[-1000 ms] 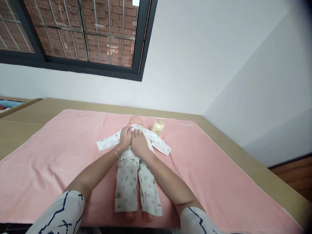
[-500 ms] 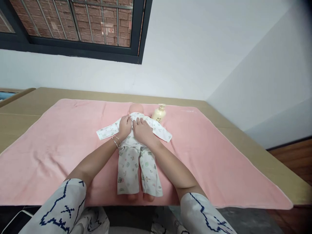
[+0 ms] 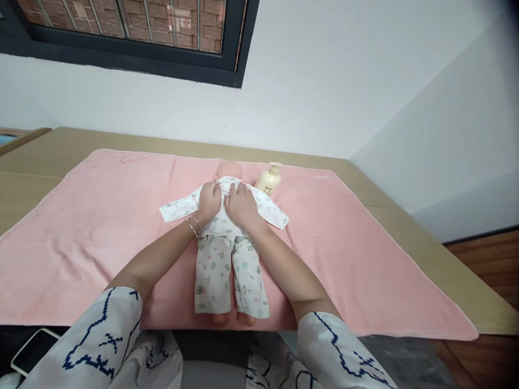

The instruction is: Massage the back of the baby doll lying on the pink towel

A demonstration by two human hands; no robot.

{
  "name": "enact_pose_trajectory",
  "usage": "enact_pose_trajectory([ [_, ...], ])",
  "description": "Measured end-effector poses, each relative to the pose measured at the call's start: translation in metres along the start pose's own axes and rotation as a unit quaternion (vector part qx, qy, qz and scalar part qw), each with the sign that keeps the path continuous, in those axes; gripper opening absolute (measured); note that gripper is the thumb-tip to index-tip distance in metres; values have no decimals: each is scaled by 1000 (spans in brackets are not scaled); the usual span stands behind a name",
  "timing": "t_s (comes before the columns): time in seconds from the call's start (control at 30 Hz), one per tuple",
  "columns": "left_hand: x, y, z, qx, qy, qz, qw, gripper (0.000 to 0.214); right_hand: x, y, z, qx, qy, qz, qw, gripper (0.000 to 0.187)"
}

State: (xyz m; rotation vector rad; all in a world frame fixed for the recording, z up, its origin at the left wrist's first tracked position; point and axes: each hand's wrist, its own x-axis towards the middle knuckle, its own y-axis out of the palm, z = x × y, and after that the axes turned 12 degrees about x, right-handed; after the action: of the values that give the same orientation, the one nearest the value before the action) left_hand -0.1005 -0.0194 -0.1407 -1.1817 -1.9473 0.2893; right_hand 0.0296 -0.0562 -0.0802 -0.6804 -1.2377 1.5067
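The one camera sat on the person's head, facing forward and down across the table [image 3: 419, 243] toward the wall [image 3: 324, 81] and window [image 3: 121, 32]. It looked from close above, with the doll [image 3: 211, 270] centred.

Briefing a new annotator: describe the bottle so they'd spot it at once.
Find the pink towel spread over the table. Near its far edge lies a doll in printed pyjamas; the bottle sits just right of the doll's head. It is the only small, cream-coloured hard thing on the towel.
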Motion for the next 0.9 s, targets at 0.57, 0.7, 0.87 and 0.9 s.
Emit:
enact_pose_trajectory([
  [0.57, 0, 1, 0, 31, 21, 10, 999, 24, 0, 6, 0, -13, -40, 17, 999, 60],
  [0.7, 1, 2, 3, 31, 10, 14, 999, 26, -4, 5, 6, 0, -116, 51, 992, 62],
  [0.87, 1, 3, 1, 31, 18, 8, 999, 25, 23, 1, -30, 107, -154, 53, 981, 52],
  [0.9, 0, 3, 1, 32, 19, 9, 999, 25, 27, 2, -36, 119, -150, 43, 981, 51],
])
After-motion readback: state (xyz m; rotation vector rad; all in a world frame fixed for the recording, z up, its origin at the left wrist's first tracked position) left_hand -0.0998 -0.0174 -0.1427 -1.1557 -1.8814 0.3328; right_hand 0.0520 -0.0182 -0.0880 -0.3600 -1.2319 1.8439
